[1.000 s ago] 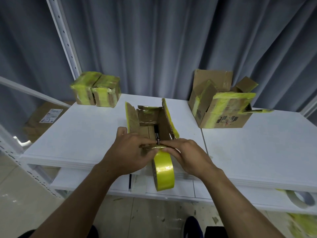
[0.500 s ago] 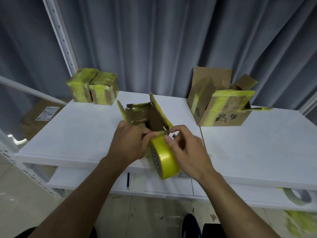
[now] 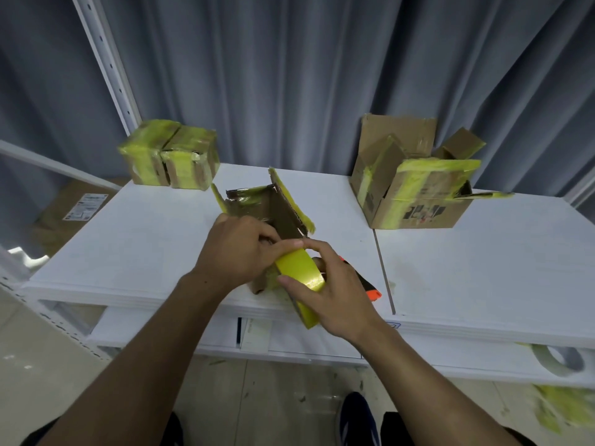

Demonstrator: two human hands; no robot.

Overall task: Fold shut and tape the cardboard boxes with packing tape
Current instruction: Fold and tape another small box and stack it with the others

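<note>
Gripping the tape roll (image 3: 301,273) between thumb and curled fingers, the right hand (image 3: 338,294) holds it against the near side of the open box (image 3: 273,207), at the table's (image 3: 145,246) front edge. The left hand (image 3: 238,252) curls round the box's near side, its thumb touching the roll's top.

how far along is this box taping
Done: two small boxes at back left are taped shut. In hand: the middle box, flaps up, left hand gripping its near edge, right hand holding the tape roll. Left: sealing it, then the big box on the right, flaps open.
</note>
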